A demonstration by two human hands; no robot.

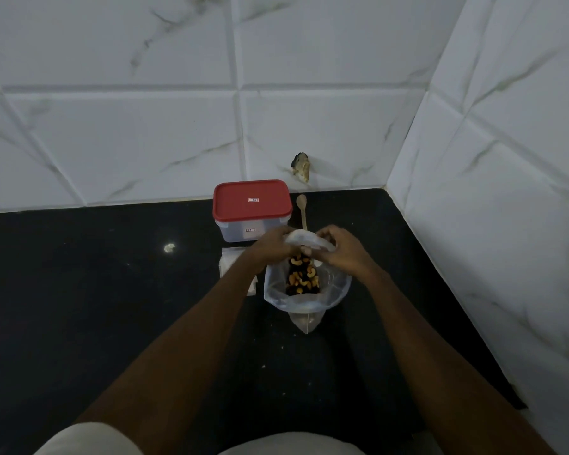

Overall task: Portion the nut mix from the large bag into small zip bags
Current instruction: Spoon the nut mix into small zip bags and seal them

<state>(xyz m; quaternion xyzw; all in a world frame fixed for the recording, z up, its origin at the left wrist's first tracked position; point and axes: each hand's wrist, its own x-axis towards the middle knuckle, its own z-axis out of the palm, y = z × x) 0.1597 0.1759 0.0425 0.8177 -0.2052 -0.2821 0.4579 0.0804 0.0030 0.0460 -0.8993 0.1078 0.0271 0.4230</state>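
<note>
A large clear plastic bag [334,284] stands open on the black counter, with the nut mix [301,277] of cashews and dark pieces showing inside. Both hands are at its far rim. My left hand [270,246] grips the rim on the left, and my right hand [344,249] pinches it on the right. Between them the plastic bunches up white. A flat stack of small clear zip bags [232,261] lies just left of the big bag, partly under my left forearm.
A clear box with a red lid [252,200] stands behind the bags near the tiled wall. A wooden spoon [302,210] lies to its right. The black counter [112,290] meets tiled walls at the back and right.
</note>
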